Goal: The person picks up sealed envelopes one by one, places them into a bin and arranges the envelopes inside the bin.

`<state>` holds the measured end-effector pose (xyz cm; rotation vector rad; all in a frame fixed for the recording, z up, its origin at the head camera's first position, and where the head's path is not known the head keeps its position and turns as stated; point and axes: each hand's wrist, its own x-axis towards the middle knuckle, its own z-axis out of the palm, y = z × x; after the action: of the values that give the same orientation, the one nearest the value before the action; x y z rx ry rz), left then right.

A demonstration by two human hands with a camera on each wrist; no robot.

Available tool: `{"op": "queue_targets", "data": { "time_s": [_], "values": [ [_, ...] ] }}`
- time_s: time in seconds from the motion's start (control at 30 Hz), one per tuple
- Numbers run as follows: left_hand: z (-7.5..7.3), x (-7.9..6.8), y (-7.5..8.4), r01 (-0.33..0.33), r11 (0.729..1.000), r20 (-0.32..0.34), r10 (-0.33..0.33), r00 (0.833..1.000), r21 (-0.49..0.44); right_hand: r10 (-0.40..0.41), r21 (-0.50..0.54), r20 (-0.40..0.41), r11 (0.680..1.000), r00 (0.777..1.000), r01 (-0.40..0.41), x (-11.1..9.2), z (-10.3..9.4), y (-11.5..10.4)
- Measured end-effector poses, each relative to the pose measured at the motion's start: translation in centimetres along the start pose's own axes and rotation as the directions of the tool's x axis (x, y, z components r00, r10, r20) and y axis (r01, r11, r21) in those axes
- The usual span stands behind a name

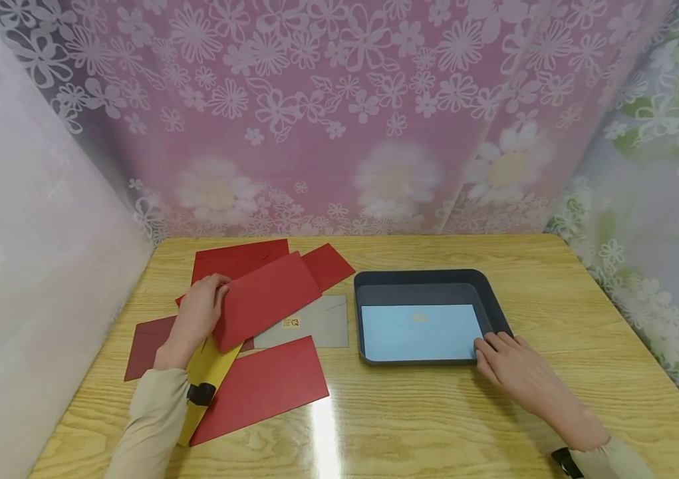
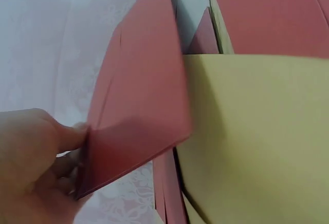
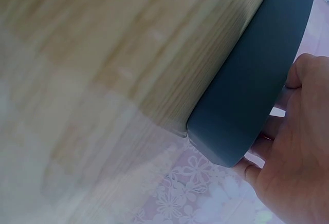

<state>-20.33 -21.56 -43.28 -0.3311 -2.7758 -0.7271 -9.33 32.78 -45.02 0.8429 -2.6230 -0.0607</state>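
Observation:
My left hand (image 1: 197,313) pinches a red envelope (image 1: 270,299) by its near-left edge. That envelope (image 2: 136,90) is tilted up over a yellow envelope (image 1: 210,372) in the left wrist view. Around it lie other envelopes: a red one (image 1: 273,379) in front, a grey one (image 1: 321,326) with a small gold mark, and a dark red one (image 1: 147,342) at the left. With its fingers over the rim, my right hand (image 1: 519,372) grips the near right corner of a dark grey tray (image 1: 413,276). Inside the tray lies a light blue envelope (image 1: 419,336).
More red envelopes, one (image 1: 237,256) at the back left and another (image 1: 330,263) beside it, lie behind the held one. Everything rests on a wood-grain table (image 1: 411,426). Flowered curtains (image 1: 339,120) hang behind and at both sides.

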Motion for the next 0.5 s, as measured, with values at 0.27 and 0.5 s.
{"op": "queue_targets", "data": {
  "time_s": [0.27,0.5],
  "values": [
    [-0.1,0.8,0.8,-0.087,0.993,-0.216,0.102,0.971,0.077,0.011,0.007,0.016,1.0,1.0,-0.012,0.0,-0.1,-0.1],
    [-1.1,1.5,2.8,-0.107,0.988,-0.299,0.137,0.944,0.115,0.01,0.011,0.007,1.0,1.0,-0.01,0.1,-0.1,0.0]
  ]
}}
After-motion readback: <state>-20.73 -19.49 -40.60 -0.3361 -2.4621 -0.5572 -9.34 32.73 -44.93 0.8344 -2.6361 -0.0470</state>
